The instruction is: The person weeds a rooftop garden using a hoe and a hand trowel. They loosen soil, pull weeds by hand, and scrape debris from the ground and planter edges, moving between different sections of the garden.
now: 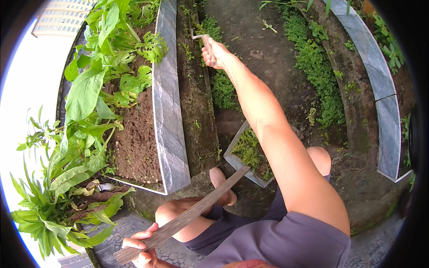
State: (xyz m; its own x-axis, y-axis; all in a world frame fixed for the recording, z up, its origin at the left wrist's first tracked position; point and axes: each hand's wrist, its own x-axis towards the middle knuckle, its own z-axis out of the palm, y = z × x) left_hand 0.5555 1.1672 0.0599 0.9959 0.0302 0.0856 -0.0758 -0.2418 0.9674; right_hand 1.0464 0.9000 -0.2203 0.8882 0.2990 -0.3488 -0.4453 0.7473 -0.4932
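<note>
My right hand reaches far forward and grips the wooden handle of a small hand tool. Its bent metal shank points left toward the mossy ledge below the planter wall; the blade end is hard to make out. Low on the left, my left hand is closed around a long wooden stick handle. That handle slants up to a grey dustpan-like scoop on the ground, heaped with pulled weeds and moss. My right forearm hides part of the scoop.
A raised bed with grey tiled edging, brown soil and leafy greens runs along the left. Low green weeds line the right ledge, below another tiled edge. My shoe rests beside the scoop.
</note>
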